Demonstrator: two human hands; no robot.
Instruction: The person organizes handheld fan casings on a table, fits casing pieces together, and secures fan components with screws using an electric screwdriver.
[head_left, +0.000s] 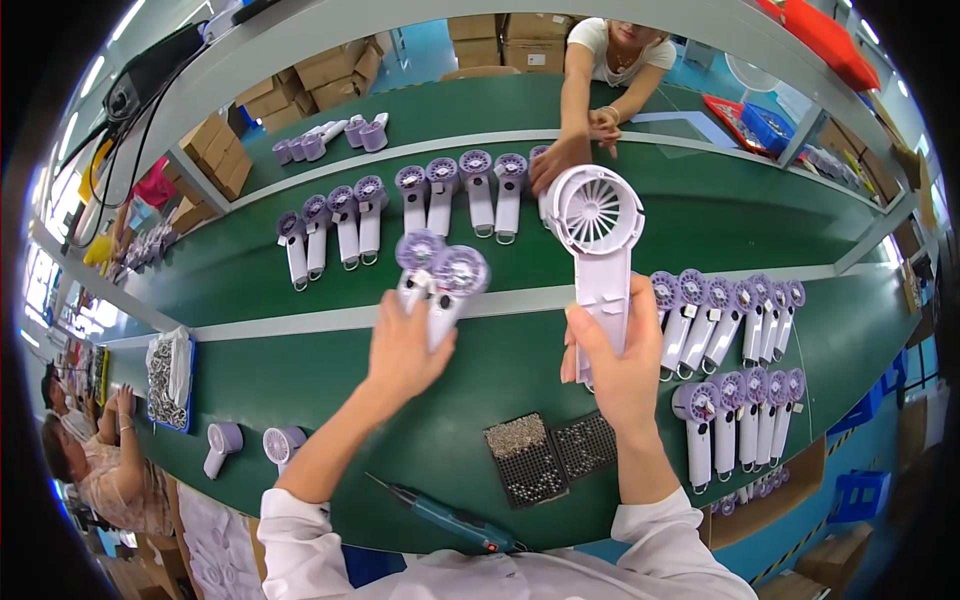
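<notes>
My left hand (402,350) grips two finished-looking handheld fans (460,275) side by side, their lilac round heads pointing away from me, above the green bench. In my right hand (628,365) is a white handheld-fan housing (603,285), raised upright. Its round head has a spoked grille, and its handle lies open toward me with my thumb across it. Below my hands, a black tray of small screws (525,460) sits beside a second black grid tray (585,445). A teal electric screwdriver (455,517) lies near the bench's front edge.
Several lilac fans (342,222) lie in a row on the green belt ahead. More fans (745,410) lie in groups at right. A co-worker's arm (573,110) reaches across from the far side. A blue tray of metal parts (170,380) stands at left, near two short fan pieces (223,445).
</notes>
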